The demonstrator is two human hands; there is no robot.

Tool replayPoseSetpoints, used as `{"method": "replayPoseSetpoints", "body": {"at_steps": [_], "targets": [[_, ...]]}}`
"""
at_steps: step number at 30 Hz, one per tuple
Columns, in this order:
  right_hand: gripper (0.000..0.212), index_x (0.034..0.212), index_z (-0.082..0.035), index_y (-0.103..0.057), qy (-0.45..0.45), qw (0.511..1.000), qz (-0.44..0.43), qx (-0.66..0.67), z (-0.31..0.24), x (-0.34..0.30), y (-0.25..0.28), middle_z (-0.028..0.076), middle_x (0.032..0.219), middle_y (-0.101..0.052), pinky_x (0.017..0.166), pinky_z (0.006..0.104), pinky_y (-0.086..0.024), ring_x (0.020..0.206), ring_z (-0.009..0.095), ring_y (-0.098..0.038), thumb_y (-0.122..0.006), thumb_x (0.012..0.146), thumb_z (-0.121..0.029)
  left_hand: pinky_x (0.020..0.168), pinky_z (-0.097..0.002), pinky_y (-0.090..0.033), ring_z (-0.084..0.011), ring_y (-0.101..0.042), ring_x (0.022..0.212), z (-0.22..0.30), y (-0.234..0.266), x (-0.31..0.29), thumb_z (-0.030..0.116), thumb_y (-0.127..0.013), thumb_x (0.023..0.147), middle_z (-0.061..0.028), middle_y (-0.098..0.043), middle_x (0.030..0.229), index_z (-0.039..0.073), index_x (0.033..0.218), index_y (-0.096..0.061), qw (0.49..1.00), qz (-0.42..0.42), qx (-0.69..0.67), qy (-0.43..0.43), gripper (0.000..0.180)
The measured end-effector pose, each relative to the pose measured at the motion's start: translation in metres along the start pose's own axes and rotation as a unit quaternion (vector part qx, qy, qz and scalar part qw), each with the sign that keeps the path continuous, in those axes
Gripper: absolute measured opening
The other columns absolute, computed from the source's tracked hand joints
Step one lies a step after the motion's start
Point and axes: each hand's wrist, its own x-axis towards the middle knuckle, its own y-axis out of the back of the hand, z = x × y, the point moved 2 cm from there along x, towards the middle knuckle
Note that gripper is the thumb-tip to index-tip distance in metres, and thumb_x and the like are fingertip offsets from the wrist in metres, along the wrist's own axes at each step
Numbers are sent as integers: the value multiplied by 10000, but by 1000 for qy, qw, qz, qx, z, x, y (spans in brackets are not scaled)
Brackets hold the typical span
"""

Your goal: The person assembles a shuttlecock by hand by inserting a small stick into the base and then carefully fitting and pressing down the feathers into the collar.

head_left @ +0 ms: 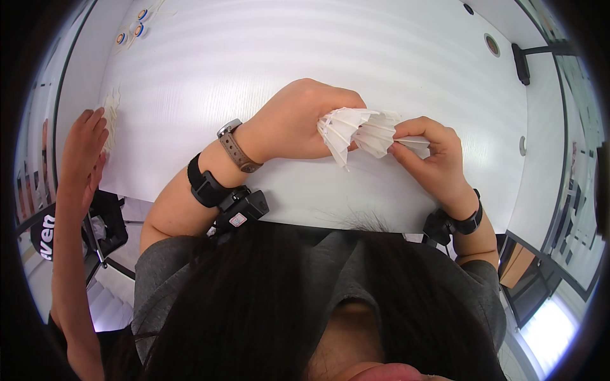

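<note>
A white pleated piece, folded like paper into fan-like ridges with thin ribs (376,132), is held between my two hands above the table. My left hand (304,117) wraps around its left end, fingers curled behind the folds. At the right end, my right hand (437,155) pinches an edge between thumb and forefinger. A narrow pleated flap pokes into the right palm. The lower left corner of the piece flares out to a point. My left fingertips are mostly hidden behind it.
Another person's hands (84,143) rest at the table's left edge, by a row of thin cream strips (112,117). Small round blue-rimmed pieces (139,30) with thin sticks lie at the far left. A round grommet (491,44) sits at the far right of the white table (254,57).
</note>
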Motion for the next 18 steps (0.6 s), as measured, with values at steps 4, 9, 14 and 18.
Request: {"method": "replayPoseSetpoints", "body": {"at_steps": [4, 9, 14, 18], "targets": [[130, 958, 3, -687, 6, 1000, -4, -10, 1, -1, 0, 95, 918, -721, 770, 254, -549, 844, 158, -704, -684, 831, 27, 647, -310, -504, -249, -648, 699, 1, 0, 1, 172, -765, 702, -70, -691, 838, 62, 952, -657, 1000, 4, -7, -3, 294], [107, 937, 6, -693, -11, 1000, 10, -10, 3, -1, -1, 95, 911, -721, 772, 250, -541, 844, 146, -695, -689, 831, 18, 652, -314, -503, -256, -651, 711, 2, 0, 0, 169, -765, 702, -70, -690, 829, 64, 956, -652, 1000, -2, 8, 5, 298], [110, 955, 22, -705, -37, 998, 6, 52, 4, -2, 0, 101, 889, -727, 755, 251, -550, 812, 146, -700, -683, 849, 3, 653, -319, -501, -257, -651, 715, 2, -2, 1, 167, -770, 697, -72, -694, 842, 70, 959, -651, 1000, -9, 14, -14, 304], [125, 972, 26, -718, -45, 997, 10, 56, 4, -1, 1, 112, 869, -731, 748, 251, -553, 781, 145, -702, -684, 858, -12, 657, -329, -502, -266, -648, 719, 0, -4, 0, 182, -760, 709, -76, -696, 850, 71, 963, -651, 1000, -18, 9, -5, 298]]}}
